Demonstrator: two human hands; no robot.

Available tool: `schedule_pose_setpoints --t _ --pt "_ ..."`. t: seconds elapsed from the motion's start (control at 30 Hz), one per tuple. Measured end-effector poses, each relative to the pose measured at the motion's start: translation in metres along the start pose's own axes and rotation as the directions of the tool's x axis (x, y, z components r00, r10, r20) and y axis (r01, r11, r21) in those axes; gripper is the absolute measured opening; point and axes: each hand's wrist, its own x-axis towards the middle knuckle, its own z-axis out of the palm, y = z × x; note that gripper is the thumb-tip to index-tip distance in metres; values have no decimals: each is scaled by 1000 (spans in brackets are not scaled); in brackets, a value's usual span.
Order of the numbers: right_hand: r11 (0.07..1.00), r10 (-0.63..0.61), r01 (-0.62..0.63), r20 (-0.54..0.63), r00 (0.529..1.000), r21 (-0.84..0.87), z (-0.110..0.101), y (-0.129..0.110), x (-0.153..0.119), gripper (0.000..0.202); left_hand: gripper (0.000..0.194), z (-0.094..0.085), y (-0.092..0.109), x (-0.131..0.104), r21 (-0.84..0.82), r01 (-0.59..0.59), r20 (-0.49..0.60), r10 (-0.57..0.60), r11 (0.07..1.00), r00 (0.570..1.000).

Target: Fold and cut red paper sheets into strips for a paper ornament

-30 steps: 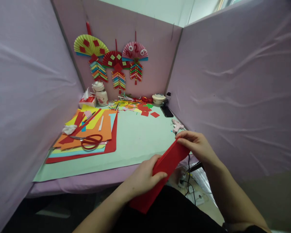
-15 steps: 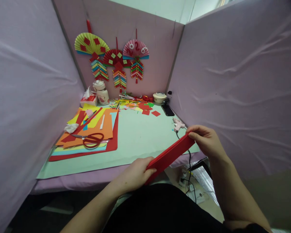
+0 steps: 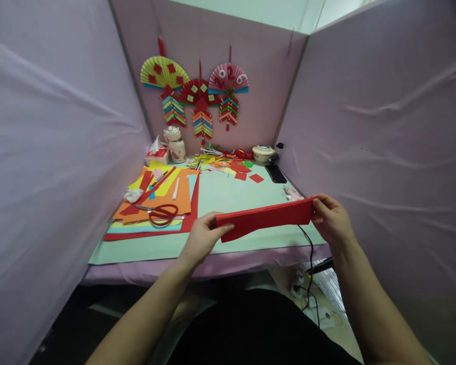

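A long strip of folded red paper is stretched between my two hands, over the front part of the table. My left hand pinches its left end, thumb in front and fingers behind. At the other end, my right hand grips the right edge between thumb and fingers. The strip lies nearly level, its right end slightly higher, with layered edges along the top. Behind its right end a pink glue gun is partly hidden.
Red-handled scissors lie on stacked coloured paper at the left. Paper scraps, a phone, a lidded bowl, a jug and a tissue box sit farther back. Paper fans hang on the wall. A black cord drops off the front edge.
Both hands still hold the red paper. My left hand has risen and moved away from my body, so the strip has gone from steeply slanted to nearly level. The view has shifted left.
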Motion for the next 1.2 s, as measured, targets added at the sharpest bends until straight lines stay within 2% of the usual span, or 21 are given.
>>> schedule_pose_setpoints --t 0.07,0.23,0.33,0.43,0.53,0.67,0.73,0.77,0.8,0.83,0.87,0.93,0.97,1.0,1.1,1.2 --pt "999 -8 8 4 1000 33 2 11 2 30 32 2 -4 1 -5 -27 -33 27 1000 999" --pt "996 15 -14 -19 1000 89 3 31 6 33 27 4 -9 0 62 -51 -24 52 997 998" --pt "993 71 -69 -11 997 93 5 42 10 35 25 -1 -17 5 137 -60 -45 67 989 997" --pt "986 144 -144 6 990 81 10 55 16 40 28 -7 -27 17 247 -44 -112 73 968 991" --pt "982 172 -171 11 985 -76 16 70 24 46 29 -14 -36 30 229 -25 -122 54 973 991" --pt "924 119 -116 -16 993 -365 23 87 33 48 30 -21 -49 42 111 52 -100 -40 992 994" --pt "893 16 -38 -52 999 -449 32 88 31 46 31 -23 -58 46 92 99 -119 -88 991 989" --pt "852 -87 58 -31 996 -520 39 86 28 45 32 -23 -63 48 86 110 -133 -98 990 986" --pt "783 -203 186 40 978 -593 48 83 24 44 33 -23 -67 50 80 110 -146 -98 991 984" --pt "672 -315 348 173 933 -653 60 79 18 42 34 -23 -71 51 72 103 -155 -91 992 984" --pt "571 -360 500 348 865 -652 74 75 12 40 34 -23 -74 52 69 94 -161 -82 993 984" --pt "481 -283 694 654 701 -536 104 67 1 39 31 -21 -76 53 86 79 -167 -64 993 984" --pt "448 -239 741 731 638 -500 118 65 -3 38 30 -20 -76 53 106 74 -168 -56 992 984" --pt "416 -204 765 769 606 -492 131 65 -6 36 28 -20 -76 52 129 72 -168 -50 989 985" --pt "374 -49 749 795 605 -547 157 68 -3 29 27 -19 -73 51 163 66 -152 -41 984 987" --pt "353 84 708 774 627 -612 163 70 5 29 29 -20 -71 49 136 63 -118 -46 989 992"
